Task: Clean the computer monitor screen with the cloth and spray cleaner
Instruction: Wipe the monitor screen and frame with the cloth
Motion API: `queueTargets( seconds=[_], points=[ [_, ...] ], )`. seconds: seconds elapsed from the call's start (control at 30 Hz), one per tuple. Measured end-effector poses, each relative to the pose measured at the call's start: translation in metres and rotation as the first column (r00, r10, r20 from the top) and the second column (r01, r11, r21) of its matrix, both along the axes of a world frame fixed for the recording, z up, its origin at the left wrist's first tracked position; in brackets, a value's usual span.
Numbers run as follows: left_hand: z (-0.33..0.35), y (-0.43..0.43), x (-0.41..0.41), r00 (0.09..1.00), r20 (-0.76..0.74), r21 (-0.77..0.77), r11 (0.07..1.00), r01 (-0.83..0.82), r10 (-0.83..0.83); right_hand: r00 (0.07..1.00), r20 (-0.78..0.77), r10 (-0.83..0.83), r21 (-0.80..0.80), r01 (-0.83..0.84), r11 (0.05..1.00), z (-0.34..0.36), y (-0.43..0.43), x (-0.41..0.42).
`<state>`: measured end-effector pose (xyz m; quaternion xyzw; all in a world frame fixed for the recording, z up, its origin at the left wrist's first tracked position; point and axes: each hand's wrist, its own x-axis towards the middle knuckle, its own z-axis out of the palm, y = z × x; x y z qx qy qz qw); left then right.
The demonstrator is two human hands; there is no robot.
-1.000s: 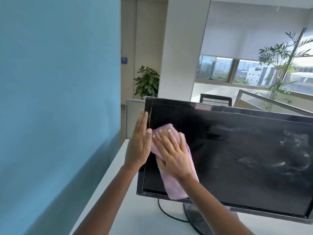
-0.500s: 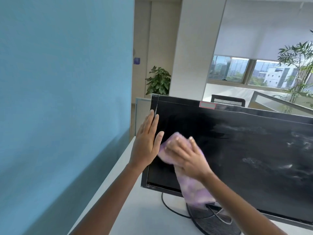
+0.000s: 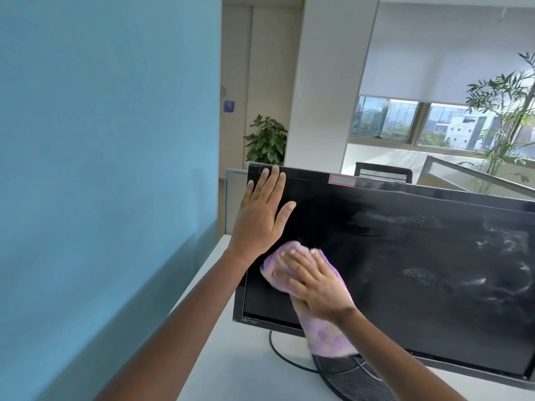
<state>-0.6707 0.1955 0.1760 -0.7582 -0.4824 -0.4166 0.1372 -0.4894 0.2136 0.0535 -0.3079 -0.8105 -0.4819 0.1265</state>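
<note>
A black computer monitor (image 3: 405, 256) stands on a white desk, its screen dark with pale spray smears on the right half. My right hand (image 3: 312, 287) presses a purple cloth (image 3: 327, 331) flat against the lower left of the screen; the cloth's tail hangs down past the bottom bezel. My left hand (image 3: 260, 215) lies flat and open on the monitor's upper left corner, fingers pointing up. No spray cleaner bottle is in view.
A blue partition wall (image 3: 101, 169) runs close along the left. The white desk (image 3: 240, 371) carries the monitor's round stand (image 3: 353, 377) and a black cable (image 3: 278, 351). Behind are a pillar, potted plants, an office chair (image 3: 382, 172) and windows.
My left hand has slid up the monitor's left edge to its top corner. My right hand with the cloth has moved down and spread flat on the lower left of the screen.
</note>
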Motion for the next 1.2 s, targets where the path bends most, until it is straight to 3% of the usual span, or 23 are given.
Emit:
queueTargets(
  seconds=[0.1,0.17,0.27,0.37,0.47,0.53,0.7,0.77,0.83,0.97,1.07,1.13,1.2],
  points=[
    [0.001,0.001,-0.003,1.000,0.002,0.022,0.999,-0.026,0.026,0.993,0.114,0.021,0.034,-0.025,0.999,-0.003,-0.005,0.023],
    [0.006,0.000,-0.005,0.999,0.003,0.036,0.999,-0.032,0.032,0.997,0.067,0.032,0.084,-0.038,0.996,0.013,-0.004,0.038],
    [0.014,0.002,-0.003,1.000,0.003,0.041,0.999,-0.029,0.029,0.982,-0.183,0.051,0.164,-0.021,0.986,0.054,0.000,0.055],
    [0.016,0.006,0.000,1.000,0.010,0.020,1.000,-0.021,0.021,0.889,-0.455,0.043,0.199,0.054,0.979,0.089,0.005,0.061],
    [0.013,0.007,0.005,0.999,0.029,0.004,1.000,-0.024,0.024,0.787,-0.616,0.026,0.190,0.116,0.975,0.093,0.005,0.046],
    [0.013,0.006,0.007,0.997,0.060,0.003,0.999,-0.047,0.047,0.795,-0.606,0.025,0.186,0.111,0.976,0.077,0.004,0.029],
    [0.013,0.006,0.005,0.996,0.074,0.025,0.998,-0.055,0.053,0.955,-0.288,0.066,0.112,-0.035,0.993,0.033,-0.001,0.029],
    [0.013,0.006,0.007,0.997,0.060,0.029,0.998,-0.055,0.053,0.961,-0.275,0.023,0.124,0.012,0.992,0.031,-0.003,0.048],
    [0.014,0.006,0.011,0.996,0.066,0.033,0.997,-0.067,0.065,0.932,-0.362,-0.029,0.144,0.087,0.986,0.038,-0.005,0.072],
    [0.017,0.007,0.021,0.991,0.088,0.027,0.994,-0.103,0.100,0.717,-0.692,-0.077,0.136,0.235,0.962,0.059,-0.010,0.112],
    [0.018,0.005,0.028,0.988,0.114,0.021,0.994,-0.111,0.108,0.347,-0.937,-0.043,0.063,0.289,0.955,0.067,-0.012,0.115],
    [0.018,0.004,0.030,0.984,0.136,0.011,0.993,-0.116,0.114,0.089,-0.996,-0.002,0.024,0.282,0.959,0.074,-0.011,0.097],
    [0.018,0.003,0.030,0.983,0.136,-0.001,0.992,-0.125,0.124,-0.042,-0.999,0.016,0.006,0.247,0.969,0.082,-0.008,0.068]
  ],
)
